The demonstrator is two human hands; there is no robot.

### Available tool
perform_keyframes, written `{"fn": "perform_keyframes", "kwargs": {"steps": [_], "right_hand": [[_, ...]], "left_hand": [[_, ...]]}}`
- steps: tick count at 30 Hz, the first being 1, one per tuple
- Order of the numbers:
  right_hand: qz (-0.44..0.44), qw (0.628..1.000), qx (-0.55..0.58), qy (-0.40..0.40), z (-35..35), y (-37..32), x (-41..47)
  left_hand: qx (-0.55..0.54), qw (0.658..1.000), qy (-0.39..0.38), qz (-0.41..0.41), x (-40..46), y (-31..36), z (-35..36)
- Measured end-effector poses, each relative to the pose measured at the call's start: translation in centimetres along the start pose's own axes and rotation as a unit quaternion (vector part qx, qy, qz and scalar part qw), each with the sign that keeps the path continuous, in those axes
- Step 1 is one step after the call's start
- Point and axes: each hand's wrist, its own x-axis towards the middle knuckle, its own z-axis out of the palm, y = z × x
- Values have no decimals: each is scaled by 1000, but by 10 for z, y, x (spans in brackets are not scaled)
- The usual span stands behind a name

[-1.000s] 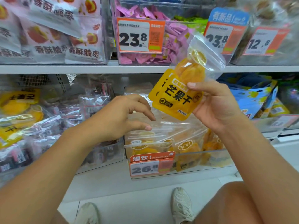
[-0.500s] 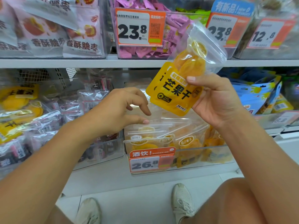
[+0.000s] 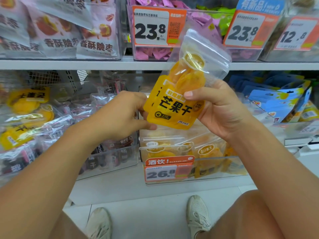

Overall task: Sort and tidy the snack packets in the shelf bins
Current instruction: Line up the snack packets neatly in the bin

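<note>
A yellow dried-mango packet [image 3: 174, 107] with a clear top is held up in front of the lower shelf. My right hand [image 3: 219, 109] grips its right side, thumb across the front. My left hand [image 3: 124, 114] pinches its lower left corner between thumb and fingers. A second yellow packet edge shows just behind the first. Below them a clear bin [image 3: 215, 169] holds several more mango packets, with a 26.8 price tag [image 3: 165, 171] on its front.
A clear bin [image 3: 110, 163] of dark plum packets sits left of the mango bin, with loose yellow and clear packets [image 3: 27, 118] further left. Blue packets [image 3: 279, 100] lie at right. The upper shelf [image 3: 86, 64] carries pink date bags and pink candy bins. My shoes stand on the white floor.
My left hand moved right and took hold of the packet's lower left corner. The packet and my right hand stayed about where they were.
</note>
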Motion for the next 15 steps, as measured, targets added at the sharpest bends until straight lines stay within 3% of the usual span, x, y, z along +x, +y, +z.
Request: {"fn": "perform_keyframes", "kwargs": {"steps": [5,8,15], "right_hand": [[29,989,-142,-35,-1,4,-6],[55,961,-264,-57,-2,1,-12],[110,939,-302,-123,13,9,-16]], "left_hand": [[-10,1000,-5,5,-5,-3,-7],[-41,999,2,-17,-6,-4,-8],[-20,999,-3,-30,-9,-9,-7]]}}
